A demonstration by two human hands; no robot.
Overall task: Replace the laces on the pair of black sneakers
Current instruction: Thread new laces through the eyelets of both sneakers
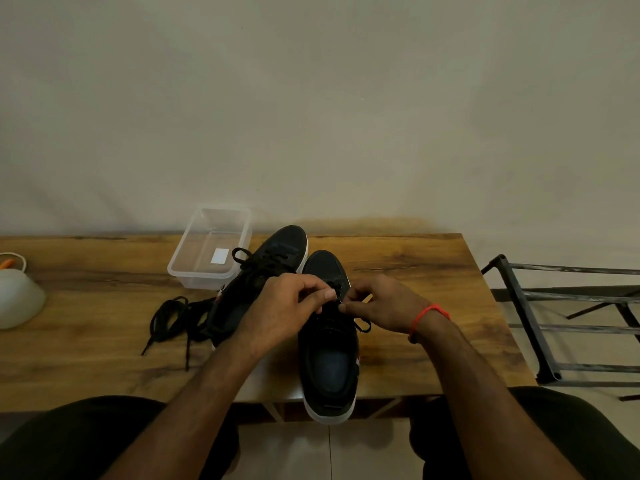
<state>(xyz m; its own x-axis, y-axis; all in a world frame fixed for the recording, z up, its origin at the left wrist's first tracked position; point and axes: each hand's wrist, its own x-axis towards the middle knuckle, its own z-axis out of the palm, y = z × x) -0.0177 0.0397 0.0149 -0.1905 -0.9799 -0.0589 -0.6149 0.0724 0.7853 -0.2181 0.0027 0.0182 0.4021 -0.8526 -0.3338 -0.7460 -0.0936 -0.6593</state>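
Two black sneakers with white soles stand on the wooden table. The right sneaker points away from me, its heel over the front edge. The left sneaker lies beside it, laced, partly behind my left hand. My left hand and my right hand meet over the right sneaker's eyelets, and each pinches the black lace there. A loop of that lace hangs under my right hand. A loose black lace lies in a heap on the table to the left.
A clear plastic box stands at the back, left of the sneakers. A white bowl sits at the table's left end. A dark metal rack stands on the floor to the right. My knees are under the front edge.
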